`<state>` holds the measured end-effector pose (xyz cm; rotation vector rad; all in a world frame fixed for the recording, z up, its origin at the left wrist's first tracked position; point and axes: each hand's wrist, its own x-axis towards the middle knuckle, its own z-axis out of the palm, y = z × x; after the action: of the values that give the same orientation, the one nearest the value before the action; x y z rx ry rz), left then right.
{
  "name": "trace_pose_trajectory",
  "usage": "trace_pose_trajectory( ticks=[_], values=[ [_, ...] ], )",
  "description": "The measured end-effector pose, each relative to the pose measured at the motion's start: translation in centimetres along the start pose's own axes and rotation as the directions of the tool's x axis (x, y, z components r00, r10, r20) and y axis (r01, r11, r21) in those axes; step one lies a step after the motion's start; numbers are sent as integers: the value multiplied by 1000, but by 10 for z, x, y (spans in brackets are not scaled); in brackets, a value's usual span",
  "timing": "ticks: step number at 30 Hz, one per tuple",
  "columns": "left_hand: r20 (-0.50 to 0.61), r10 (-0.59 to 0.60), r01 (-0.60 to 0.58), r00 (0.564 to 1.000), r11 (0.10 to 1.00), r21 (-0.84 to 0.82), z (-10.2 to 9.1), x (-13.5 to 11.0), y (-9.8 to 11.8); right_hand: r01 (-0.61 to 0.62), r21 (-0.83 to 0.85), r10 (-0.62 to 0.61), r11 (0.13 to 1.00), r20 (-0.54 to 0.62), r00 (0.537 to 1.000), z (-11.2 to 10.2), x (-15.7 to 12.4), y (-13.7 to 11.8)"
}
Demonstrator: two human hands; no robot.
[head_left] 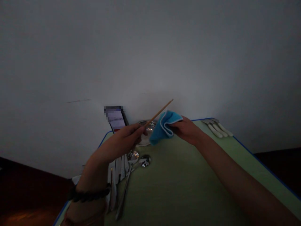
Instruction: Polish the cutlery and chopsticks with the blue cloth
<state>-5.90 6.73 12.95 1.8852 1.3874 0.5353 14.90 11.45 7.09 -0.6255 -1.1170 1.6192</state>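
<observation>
My left hand [128, 135] is closed around a thin wooden chopstick [161, 110], whose far end points up and to the right. Whether it is a single stick or a pair I cannot tell. A folded blue cloth [162, 129] with a white edge is gripped in my right hand [187, 128], just right of the chopstick. Behind and below the hands, a shiny metal dish [152, 126] stands on the table, partly covered by my left hand and the cloth. Two metal spoons, one spoon [133, 155] beside another spoon [146, 161], lie below my left hand.
A phone [116, 118] leans against the wall at the back left. Several white-handled forks [217, 129] lie at the table's back right corner. Paper-wrapped, narrow items [119, 168] lie near my left forearm. The green table [183, 182] has a blue edge.
</observation>
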Motion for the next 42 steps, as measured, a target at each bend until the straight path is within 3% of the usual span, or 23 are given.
trace_pose_trajectory(
  ticks=[5, 8, 15, 21, 26, 28, 30, 31, 35, 40, 42],
  values=[
    [-5, 82, -79, 997, 981, 177, 10, 7, 5, -137, -157, 165, 978, 185, 969, -8, -13, -7],
    [-11, 64, -60, 998, 975, 213, 17, 10, 12, -191, -155, 222, 969, 217, 951, -8, -16, -3],
    [36, 9, -13, 999, 995, 100, 24, 9, 12, -282, 67, 267, 957, 168, 949, -13, -9, 15],
    [200, -17, 40, 980, 993, -113, 33, 11, 6, -247, 221, 204, 943, 200, 958, -11, -5, 18],
    [209, 13, 2, 978, 997, -71, 39, 16, 8, -158, 245, 160, 957, 10, 987, -4, -3, 20],
    [308, -14, 29, 951, 999, -43, 36, 13, 8, -76, 260, 102, 963, -89, 991, -7, 2, 18],
    [453, -66, 94, 889, 995, -40, 29, 7, 8, 37, 302, 24, 953, -196, 980, -15, 8, 13],
    [469, -72, 107, 880, 993, -49, 25, 5, 8, 94, 323, -12, 942, -248, 969, -19, 10, 11],
    [364, -29, 48, 931, 998, -42, 17, 1, 9, 223, 354, -67, 908, -403, 913, -23, 14, 8],
    [175, -81, 28, 981, 958, 286, 20, 5, 9, 208, 256, -104, 944, -368, 924, -4, 6, 9],
    [162, -54, 1, 985, 950, 312, 22, 5, 10, 196, 231, -105, 953, -354, 929, 2, 3, 8]
  ],
)
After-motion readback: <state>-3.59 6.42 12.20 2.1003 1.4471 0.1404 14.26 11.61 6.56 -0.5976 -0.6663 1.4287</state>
